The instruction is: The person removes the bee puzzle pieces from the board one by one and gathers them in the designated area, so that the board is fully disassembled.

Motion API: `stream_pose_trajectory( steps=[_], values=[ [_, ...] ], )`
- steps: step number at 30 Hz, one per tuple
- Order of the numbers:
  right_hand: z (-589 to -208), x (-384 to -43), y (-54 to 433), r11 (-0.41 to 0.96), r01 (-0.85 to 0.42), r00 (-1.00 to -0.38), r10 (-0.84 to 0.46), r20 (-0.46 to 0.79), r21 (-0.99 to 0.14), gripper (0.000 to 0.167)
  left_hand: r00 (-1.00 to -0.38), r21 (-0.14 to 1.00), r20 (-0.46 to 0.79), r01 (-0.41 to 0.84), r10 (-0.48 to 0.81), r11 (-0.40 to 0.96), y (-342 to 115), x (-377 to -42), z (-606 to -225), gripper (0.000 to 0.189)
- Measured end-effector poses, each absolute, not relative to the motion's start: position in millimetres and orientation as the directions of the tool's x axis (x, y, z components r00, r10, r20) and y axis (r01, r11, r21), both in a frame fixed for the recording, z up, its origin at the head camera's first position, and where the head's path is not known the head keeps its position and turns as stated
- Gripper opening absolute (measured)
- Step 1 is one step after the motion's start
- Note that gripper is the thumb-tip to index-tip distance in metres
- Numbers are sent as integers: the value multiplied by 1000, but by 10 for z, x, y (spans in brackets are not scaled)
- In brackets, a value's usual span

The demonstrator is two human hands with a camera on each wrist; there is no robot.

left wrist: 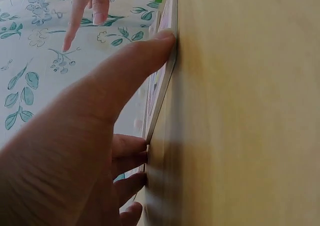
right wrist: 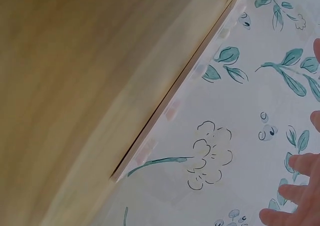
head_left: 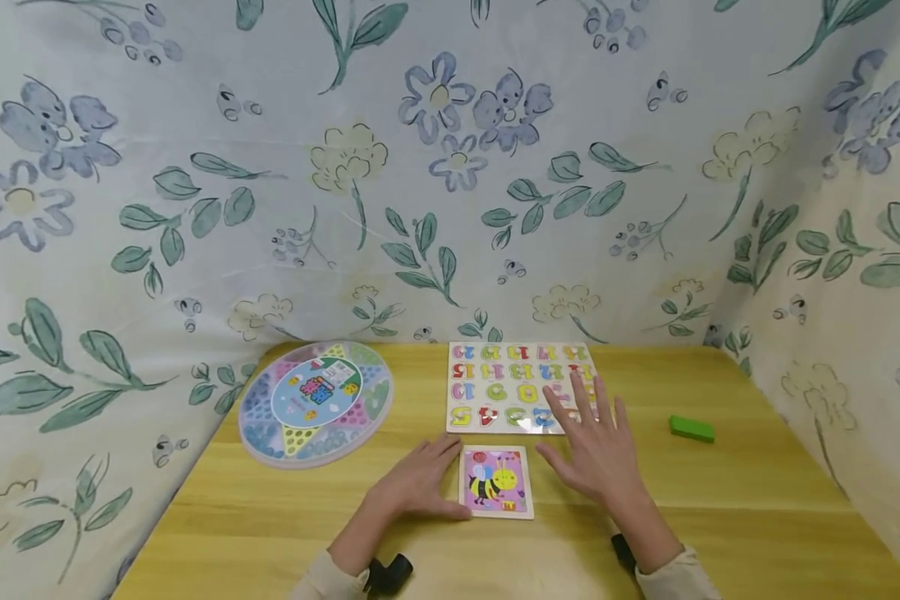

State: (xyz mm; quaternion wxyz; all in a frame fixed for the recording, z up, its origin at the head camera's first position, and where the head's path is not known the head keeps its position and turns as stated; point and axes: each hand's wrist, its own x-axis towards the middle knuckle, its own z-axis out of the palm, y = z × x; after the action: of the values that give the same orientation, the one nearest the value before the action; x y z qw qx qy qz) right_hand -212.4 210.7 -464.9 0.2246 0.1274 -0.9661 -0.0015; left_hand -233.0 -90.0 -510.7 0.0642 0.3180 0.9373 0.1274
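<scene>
A small square bee picture puzzle [head_left: 496, 482] with a pale wooden border lies on the table, its picture whole. My left hand [head_left: 417, 481] holds it along the left side, thumb at the near left corner and fingertips at the far left corner. In the left wrist view the thumb [left wrist: 142, 56] rests on the puzzle's edge. My right hand [head_left: 596, 446] is raised over the table with fingers spread and nothing in it, overlapping the near right part of a number board [head_left: 495, 392]. Only some of its fingertips [right wrist: 280, 217] show in the right wrist view.
A round Chinese checkers board [head_left: 315, 404] in clear wrapping lies at the left of the wooden table [head_left: 757, 467]. Toward the right is a green block [head_left: 692, 429]. Floral cloth [head_left: 450, 208] hangs behind the table and along its sides.
</scene>
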Motion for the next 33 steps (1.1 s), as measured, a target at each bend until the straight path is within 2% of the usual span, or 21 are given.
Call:
stream_pose_trajectory(
  steps=[5, 14, 19, 25, 29, 33],
  values=[
    [-4634, -2107, 2034, 963, -266, -882, -258, 394, 36, 83, -797, 311, -66, 555, 601, 771, -912, -2286, -5096, 114],
    [-4575, -2172, 1888, 946, -316, -872, -262, 414, -67, 77, -795, 299, -51, 565, 605, 769, -940, -2299, -5090, 114],
    [-4543, -2217, 1775, 932, -329, -906, -265, 329, -155, 76, -792, 312, -57, 564, 607, 765, -938, -2317, -5077, 115],
    [-4496, -2275, 1611, 903, -321, -942, -272, 196, -287, 52, -799, 320, -53, 555, 599, 768, -927, -2330, -5071, 114],
    [-4489, -2311, 1512, 854, -330, -943, -314, 107, -402, 37, -805, 328, -61, 543, 591, 773, -914, -2336, -5072, 114],
    [-4531, -2364, 1457, 807, -341, -925, -380, 18, -482, 36, -805, 338, -77, 534, 588, 775, -902, -2343, -5078, 113]
  ],
)
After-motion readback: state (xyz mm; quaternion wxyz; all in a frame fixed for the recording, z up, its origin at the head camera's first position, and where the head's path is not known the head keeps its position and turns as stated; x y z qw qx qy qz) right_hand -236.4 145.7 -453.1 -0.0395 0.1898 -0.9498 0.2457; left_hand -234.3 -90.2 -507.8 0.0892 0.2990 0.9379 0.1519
